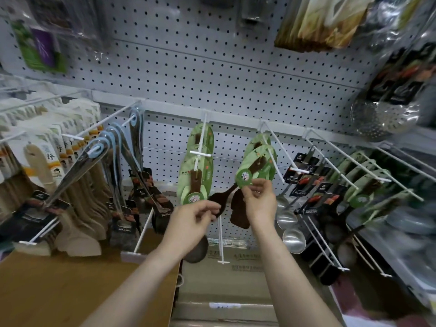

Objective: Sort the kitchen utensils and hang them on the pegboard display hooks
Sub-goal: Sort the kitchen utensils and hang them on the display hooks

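Centrally, both hands hold a dark spatula (218,199) before the pegboard (212,67). The left hand (195,218) pinches its blade from below; the right hand (259,197) pinches the round green card (244,177) on its handle. Its upper end lies against other carded spatulas (267,169) on a white hook (274,142); whether it hangs there I cannot tell.
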The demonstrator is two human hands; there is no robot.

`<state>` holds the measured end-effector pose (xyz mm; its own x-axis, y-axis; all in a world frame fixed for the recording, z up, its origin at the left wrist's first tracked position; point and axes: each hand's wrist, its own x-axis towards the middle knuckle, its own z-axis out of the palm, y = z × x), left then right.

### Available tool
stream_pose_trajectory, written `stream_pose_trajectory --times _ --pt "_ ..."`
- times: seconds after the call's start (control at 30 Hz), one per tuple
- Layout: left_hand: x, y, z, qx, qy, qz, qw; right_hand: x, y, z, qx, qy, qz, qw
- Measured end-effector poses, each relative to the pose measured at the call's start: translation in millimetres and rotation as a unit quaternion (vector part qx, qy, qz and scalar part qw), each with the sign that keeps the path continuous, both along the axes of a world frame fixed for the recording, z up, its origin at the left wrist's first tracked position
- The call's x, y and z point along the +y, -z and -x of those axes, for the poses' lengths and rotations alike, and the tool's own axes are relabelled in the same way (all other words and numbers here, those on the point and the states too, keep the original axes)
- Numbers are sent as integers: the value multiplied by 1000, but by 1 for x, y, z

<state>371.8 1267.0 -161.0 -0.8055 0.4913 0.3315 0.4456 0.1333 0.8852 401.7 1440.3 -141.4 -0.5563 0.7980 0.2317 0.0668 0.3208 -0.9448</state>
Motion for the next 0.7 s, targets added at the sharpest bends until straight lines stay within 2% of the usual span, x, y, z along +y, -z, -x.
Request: stream_pose_trajectory --times 0.17,0.3,0.6,0.7 --pt "45 7 5 44 39 65 996 26 1 -2 -3 36 46 998" --pt "87 3 10 38 16 121 992 41 -3 -1 -8 21 65 998" --pt "144 -6 46 -16 -39 120 992 67 -10 8 -74 -22 7 997" --pt "147 -5 52 -56 -39 127 990 74 -5 12 -83 -30 21 996"
